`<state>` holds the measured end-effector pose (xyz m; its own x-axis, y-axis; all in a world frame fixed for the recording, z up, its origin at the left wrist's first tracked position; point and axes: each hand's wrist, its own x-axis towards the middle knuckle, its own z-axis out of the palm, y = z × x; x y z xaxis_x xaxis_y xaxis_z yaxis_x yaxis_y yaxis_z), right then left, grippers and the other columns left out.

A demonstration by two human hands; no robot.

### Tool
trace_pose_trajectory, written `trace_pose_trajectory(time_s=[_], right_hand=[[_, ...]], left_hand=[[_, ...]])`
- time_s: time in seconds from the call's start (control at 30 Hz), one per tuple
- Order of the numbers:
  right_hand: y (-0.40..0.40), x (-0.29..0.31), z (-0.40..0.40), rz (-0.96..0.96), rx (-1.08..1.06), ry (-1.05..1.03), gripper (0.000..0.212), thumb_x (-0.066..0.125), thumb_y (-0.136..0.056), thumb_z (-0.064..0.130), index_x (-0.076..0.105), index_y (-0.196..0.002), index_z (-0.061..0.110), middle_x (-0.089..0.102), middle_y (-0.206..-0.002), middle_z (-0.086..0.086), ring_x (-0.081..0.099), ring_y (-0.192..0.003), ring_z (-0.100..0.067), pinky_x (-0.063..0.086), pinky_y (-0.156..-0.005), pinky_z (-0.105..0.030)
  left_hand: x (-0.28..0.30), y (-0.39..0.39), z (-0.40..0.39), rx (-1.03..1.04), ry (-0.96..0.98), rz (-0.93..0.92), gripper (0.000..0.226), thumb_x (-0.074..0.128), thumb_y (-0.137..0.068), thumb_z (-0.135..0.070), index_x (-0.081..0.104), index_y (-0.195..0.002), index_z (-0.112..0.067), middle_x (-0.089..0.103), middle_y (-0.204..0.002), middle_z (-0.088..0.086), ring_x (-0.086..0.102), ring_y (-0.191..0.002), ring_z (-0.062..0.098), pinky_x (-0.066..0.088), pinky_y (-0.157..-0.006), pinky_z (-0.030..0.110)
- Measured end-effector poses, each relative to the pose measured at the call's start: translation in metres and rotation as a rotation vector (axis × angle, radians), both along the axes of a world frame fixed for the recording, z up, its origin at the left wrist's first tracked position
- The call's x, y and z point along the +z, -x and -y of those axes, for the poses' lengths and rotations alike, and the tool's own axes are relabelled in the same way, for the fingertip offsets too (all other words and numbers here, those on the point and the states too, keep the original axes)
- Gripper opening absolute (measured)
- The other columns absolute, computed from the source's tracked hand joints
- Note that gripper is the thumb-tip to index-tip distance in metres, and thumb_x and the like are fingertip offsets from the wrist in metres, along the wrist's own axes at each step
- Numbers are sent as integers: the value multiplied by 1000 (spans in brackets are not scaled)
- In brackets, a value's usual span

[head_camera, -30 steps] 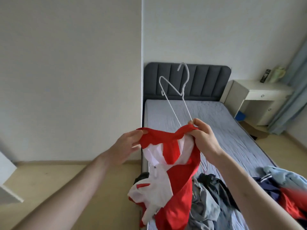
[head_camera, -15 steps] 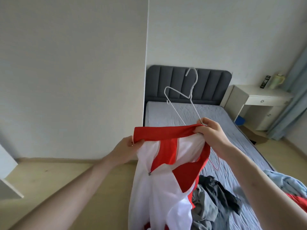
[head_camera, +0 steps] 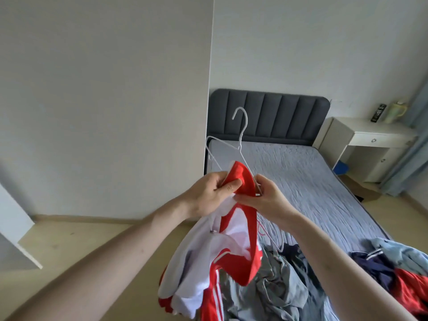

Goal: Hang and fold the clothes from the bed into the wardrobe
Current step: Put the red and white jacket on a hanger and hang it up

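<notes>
Beyond your fingers and to their right, you have a white bedside desk against the wall. A dark remote and a pale green jug stand on it. A blue curtain hangs further right. A blue object sits beneath.

We can read no text, label, brand name or number on anything in view here.
</notes>
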<state>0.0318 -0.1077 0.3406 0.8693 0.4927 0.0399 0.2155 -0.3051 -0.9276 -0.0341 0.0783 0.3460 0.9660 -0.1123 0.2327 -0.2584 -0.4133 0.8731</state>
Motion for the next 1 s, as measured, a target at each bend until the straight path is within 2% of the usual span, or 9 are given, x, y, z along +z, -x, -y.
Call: trace_pose_trajectory(time_s=[0.1, 0.2, 0.33, 0.4, 0.5, 0.6, 0.7, 0.83, 1.0], right_hand=[[-2, 2, -9, 15, 1, -56, 30, 74, -91, 13, 49, -82, 0, 57, -70, -9, 59, -61, -21, 50, -58, -38], [-2, 1, -22, 54, 21, -129, 41, 66, -96, 7, 35, -70, 16, 40, -62, -1, 39, -54, -15, 34, -48, -28], [1, 1, -40, 42, 73, -219, 38, 60, -99, 2, 31, -75, 1, 36, -67, -9, 33, -59, -21, 30, -51, -31], [1, 0, -46, 49, 73, -243, 37, 58, -99, -1, 30, -75, -1, 35, -66, -9, 33, -54, -18, 29, -48, -27], [2, 0, -53, 64, 100, -258, 38, 57, -99, -2, 29, -74, 1, 33, -65, -8, 32, -52, -12, 27, -47, -25], [3, -2, -60, 50, 106, -268, 38, 56, -100, -3, 29, -74, 3, 33, -66, -9, 31, -53, -13, 25, -47, -25], [3, -2, -61, 39, 99, -289, 40, 55, -100, -3, 27, -73, 6, 33, -67, -9, 30, -54, -14, 24, -47, -26], [0, -5, -52, 29, 90, -293, 44, 54, -100, -3, 23, -73, 12, 31, -68, -10, 26, -56, -18, 21, -49, -29], [-5, -6, -37, 31, 33, -300, 39, 54, -100, -4, 26, -74, 5, 33, -69, -11, 27, -57, -19, 22, -50, -30]], left_hand=[[-10, 3, -19, 139, -17, 33, 39, 63, -100, -43, 61, -86, -7, 63, -77, 9, 56, -69, 14, 50, -69, 40], [-45, 19, -39, 374, -143, 30, 26, 70, -93, -44, 59, -86, -21, 63, -80, -4, 59, -73, 13, 52, -70, 35], [-111, 51, -44, 543, -148, -74, 23, 68, -96, -40, 57, -80, -27, 64, -72, -9, 61, -66, 6, 47, -63, 24], [-137, 63, -42, 521, 7, -205, 22, 63, -101, -31, 66, -80, -26, 70, -74, -7, 64, -69, 5, 50, -71, 29], [-151, 72, -30, 376, 179, -412, 17, 57, -104, -23, 73, -99, -26, 74, -93, -8, 70, -87, 10, 58, -77, 29], [-161, 65, -19, 352, 111, -395, 16, 55, -105, -29, 69, -113, -27, 71, -104, -11, 69, -88, 4, 57, -75, 22], [-163, 50, -14, 410, 176, -406, 16, 56, -105, -28, 71, -111, -27, 72, -89, -8, 67, -72, 3, 57, -72, 21], [-164, 34, -8, 256, 193, -472, 14, 56, -104, -26, 69, -104, -32, 67, -74, -14, 64, -70, 8, 55, -68, 28], [-166, 22, 9, 109, 192, -485, 20, 59, -102, -33, 68, -120, -31, 71, -82, -4, 68, -73, 12, 56, -68, 28]])
